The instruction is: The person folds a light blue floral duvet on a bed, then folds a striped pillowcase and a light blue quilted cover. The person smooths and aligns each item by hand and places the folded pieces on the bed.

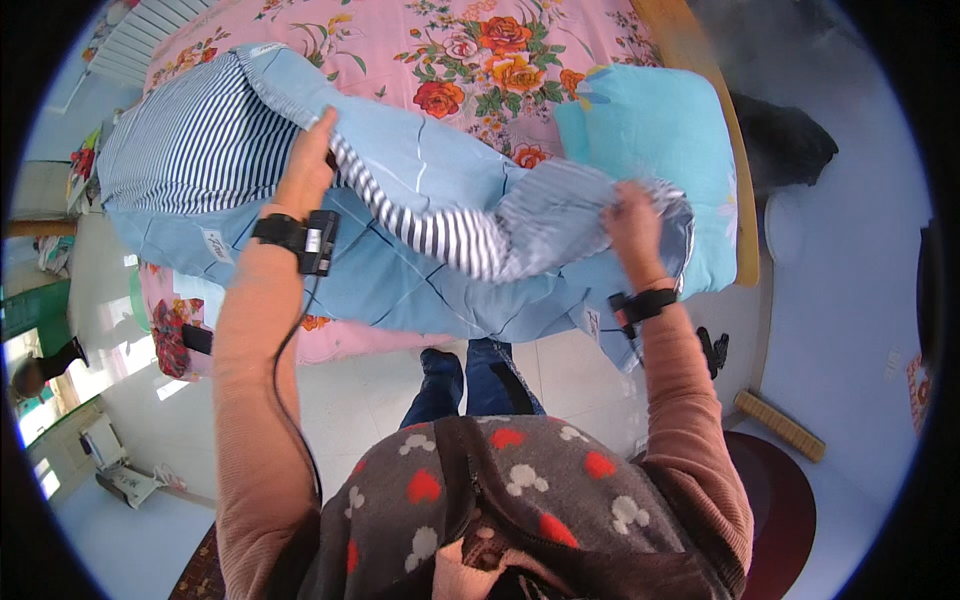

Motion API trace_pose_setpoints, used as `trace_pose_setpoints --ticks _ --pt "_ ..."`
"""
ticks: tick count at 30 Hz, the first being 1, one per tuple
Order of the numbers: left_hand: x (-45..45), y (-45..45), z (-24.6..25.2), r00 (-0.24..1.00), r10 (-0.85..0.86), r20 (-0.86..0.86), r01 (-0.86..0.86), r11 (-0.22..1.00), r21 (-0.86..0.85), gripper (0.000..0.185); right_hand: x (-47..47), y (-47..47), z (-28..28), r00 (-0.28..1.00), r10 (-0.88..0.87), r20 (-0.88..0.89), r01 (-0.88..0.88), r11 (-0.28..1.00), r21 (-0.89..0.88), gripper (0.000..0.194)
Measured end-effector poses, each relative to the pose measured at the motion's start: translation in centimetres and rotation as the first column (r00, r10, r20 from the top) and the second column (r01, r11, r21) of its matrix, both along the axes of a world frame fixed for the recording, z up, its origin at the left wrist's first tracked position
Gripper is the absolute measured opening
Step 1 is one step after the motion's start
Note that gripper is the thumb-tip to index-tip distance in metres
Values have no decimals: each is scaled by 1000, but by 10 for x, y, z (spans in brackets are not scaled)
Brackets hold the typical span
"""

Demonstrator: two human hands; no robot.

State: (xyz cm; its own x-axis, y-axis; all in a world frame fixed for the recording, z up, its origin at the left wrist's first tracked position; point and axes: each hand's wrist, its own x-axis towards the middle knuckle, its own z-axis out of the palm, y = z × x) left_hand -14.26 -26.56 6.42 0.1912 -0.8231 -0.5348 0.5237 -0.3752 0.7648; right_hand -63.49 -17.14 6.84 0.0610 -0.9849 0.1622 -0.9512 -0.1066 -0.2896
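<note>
A light blue quilt or duvet cover (420, 142) with thin dark and white lines lies across the near side of the bed. Its other face, a black-and-white striped fabric (206, 146), is turned up at the left and along a folded edge. My left hand (309, 161) grips that edge, thumb on top. At the right, my right hand (636, 225) holds a bunched part of the same cover, slightly blurred. Beside it lies a turquoise pillow (660, 112). Both wrists wear black straps with small devices.
Under the cover is a pink floral bedsheet (510, 67). A wooden bed edge (742, 247) runs along the right. On the near left corner sit a red patterned cloth (171, 337) and a dark phone-like object (196, 339). A brush (780, 425) and dark gloves (712, 352) lie by the right wall.
</note>
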Motion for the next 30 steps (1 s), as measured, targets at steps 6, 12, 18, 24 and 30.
trace_pose_setpoints --ticks 6,12,18,24,30 --pt "1 84 82 974 217 -59 -225 945 -236 61 -152 -81 80 517 30 856 284 937 -204 33" --pt "-46 254 -71 984 175 10 -173 963 204 51 -199 -14 43 770 227 597 -159 973 -166 16" --pt "-30 225 -189 1000 -31 4 26 894 447 34 -145 24 24 864 -71 499 149 982 -118 27" --pt "-46 186 -179 986 -101 129 33 891 453 27 -72 100 37 569 -429 701 429 883 191 58" --pt "-40 194 -162 974 -159 163 72 894 442 26 -55 145 14 838 -442 321 335 880 337 60"
